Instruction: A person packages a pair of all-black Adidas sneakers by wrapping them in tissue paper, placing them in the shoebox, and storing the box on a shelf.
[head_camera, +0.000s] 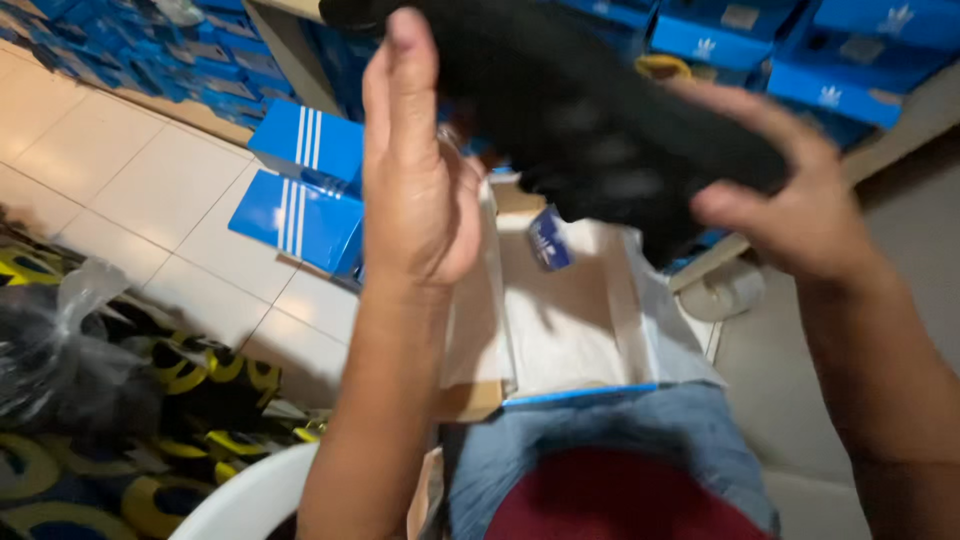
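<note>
A black shoe (590, 120) is held up over an open shoe box (570, 330) that rests on my lap. My left hand (415, 170) is raised with the fingers pointing up, its palm against the shoe's left end. My right hand (800, 200) grips the shoe's right end with thumb and fingers. The box is cardboard inside with white tissue paper and a blue rim, and a small blue tag (549, 238) lies in it. The shoe is blurred by motion.
Two blue striped shoe boxes (305, 185) stand on the tiled floor at left. More blue boxes (760, 40) are stacked on shelves behind. A clear plastic bag (70, 340) lies on black and yellow material (200, 380) at lower left. A white rim (250, 495) is near my left elbow.
</note>
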